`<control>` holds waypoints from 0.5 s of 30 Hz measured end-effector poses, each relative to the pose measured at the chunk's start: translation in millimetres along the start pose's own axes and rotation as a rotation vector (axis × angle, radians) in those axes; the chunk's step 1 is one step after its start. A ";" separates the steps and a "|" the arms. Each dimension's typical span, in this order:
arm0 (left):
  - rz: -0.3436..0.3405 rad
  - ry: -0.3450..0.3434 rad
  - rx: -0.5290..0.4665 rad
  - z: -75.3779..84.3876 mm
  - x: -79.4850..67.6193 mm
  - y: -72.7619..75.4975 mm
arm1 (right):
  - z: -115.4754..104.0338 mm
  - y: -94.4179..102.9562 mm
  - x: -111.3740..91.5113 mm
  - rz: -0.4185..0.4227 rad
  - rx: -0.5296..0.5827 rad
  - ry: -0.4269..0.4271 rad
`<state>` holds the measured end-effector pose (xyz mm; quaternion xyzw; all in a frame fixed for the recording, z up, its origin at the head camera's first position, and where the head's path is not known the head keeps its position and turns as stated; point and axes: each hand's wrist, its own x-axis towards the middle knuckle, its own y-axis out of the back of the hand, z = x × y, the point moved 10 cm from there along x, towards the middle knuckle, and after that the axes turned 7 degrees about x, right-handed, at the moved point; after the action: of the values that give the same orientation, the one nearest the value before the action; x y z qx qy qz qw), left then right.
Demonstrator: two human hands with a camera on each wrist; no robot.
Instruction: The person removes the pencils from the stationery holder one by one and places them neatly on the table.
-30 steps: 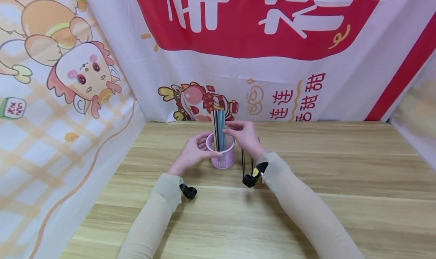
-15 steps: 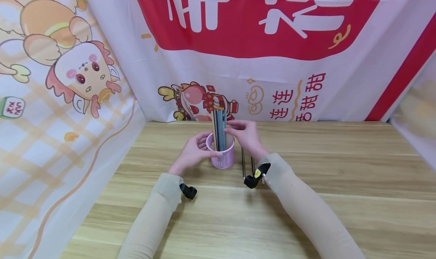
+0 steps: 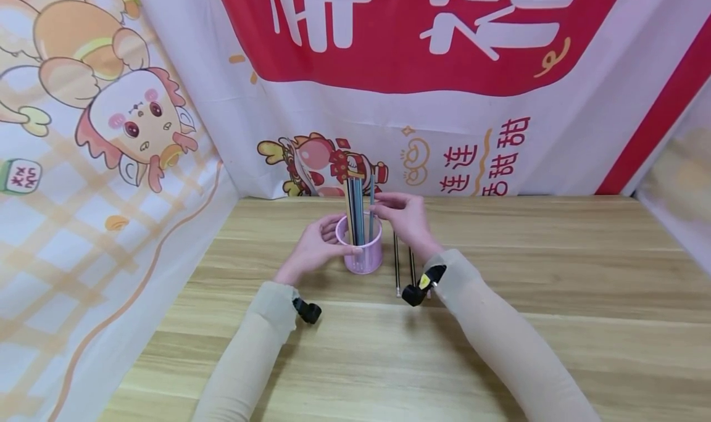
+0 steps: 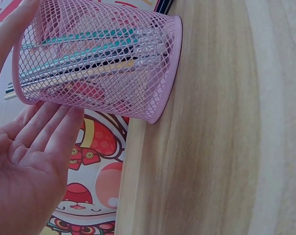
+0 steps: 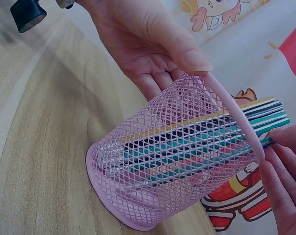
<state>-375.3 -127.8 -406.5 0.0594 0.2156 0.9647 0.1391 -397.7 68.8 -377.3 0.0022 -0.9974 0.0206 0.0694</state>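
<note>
A pink mesh pencil cup (image 3: 373, 261) stands upright on the wooden table. My left hand (image 3: 313, 248) holds it from the left, thumb over the near rim and fingers behind. Inside leans a bundle of pencils (image 3: 355, 209), yellow, black and teal; through the mesh in the left wrist view their metal-banded ends (image 4: 147, 49) point down to the base. My right hand (image 3: 408, 219), at the right side of the rim, pinches one teal pencil (image 3: 371, 190) between thumb and fingers. That pencil stands apart from the bundle, its lower part inside the cup.
Dark pencils (image 3: 397, 268) lie on the table (image 3: 500, 348) just right of the cup, partly hidden under the right wrist. A printed cloth backdrop (image 3: 311, 110) rises behind the table's far edge, and another patterned cloth (image 3: 161, 268) borders the left side.
My right hand has shifted slightly right, and the pinched teal pencil has come away from the bundle toward the right side of the cup. My left hand and the cup stay put.
</note>
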 end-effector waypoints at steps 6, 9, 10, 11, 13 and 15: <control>-0.008 0.003 -0.012 -2.7 1.1 -0.3 | -5.9 1.3 -1.6 0.009 0.017 0.006; -0.009 0.007 -0.016 -4.2 1.3 -0.3 | -9.1 2.3 -2.3 0.008 0.023 0.003; -0.009 0.007 -0.016 -4.2 1.2 -0.2 | -10.1 3.0 -2.3 0.009 0.027 0.001; -0.010 0.005 -0.017 -3.7 0.8 -0.3 | -11.1 3.9 -2.4 0.013 0.030 -0.001; -0.008 0.004 -0.016 -3.0 0.4 -0.1 | -13.9 5.8 -2.2 0.019 0.042 -0.001; -0.005 0.003 -0.013 -1.8 -0.1 0.2 | -17.4 8.2 -1.6 0.027 0.067 0.003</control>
<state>-375.6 -128.7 -408.1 0.0566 0.2099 0.9657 0.1418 -393.8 77.7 -360.6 -0.0091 -0.9960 0.0548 0.0706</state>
